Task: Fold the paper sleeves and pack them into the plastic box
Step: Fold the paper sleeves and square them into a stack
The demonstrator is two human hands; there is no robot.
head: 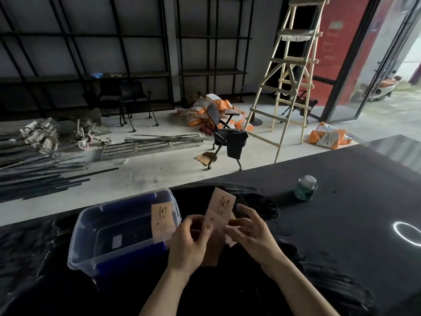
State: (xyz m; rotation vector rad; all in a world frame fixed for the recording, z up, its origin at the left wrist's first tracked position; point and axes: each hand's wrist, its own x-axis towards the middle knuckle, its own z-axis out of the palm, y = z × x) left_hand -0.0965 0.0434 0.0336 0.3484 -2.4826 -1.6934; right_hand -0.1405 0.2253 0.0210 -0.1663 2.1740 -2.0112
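Note:
A tan paper sleeve (219,209) with a small printed logo is held upright above the black table, bent at a crease across its middle. My left hand (190,241) pinches its lower left side. My right hand (248,233) grips its right edge. The clear plastic box (91,233) with blue trim stands to the left of my hands. Another tan sleeve (163,221) leans upright against the box's right inner wall. A darker brown piece shows below my left hand, partly hidden.
A small jar (305,187) with a white lid and green label stands on the table (341,224) at the back right. A bright ring of light reflects near the right edge. Beyond the table lie an office chair, a wooden ladder, metal bars and sacks on the floor.

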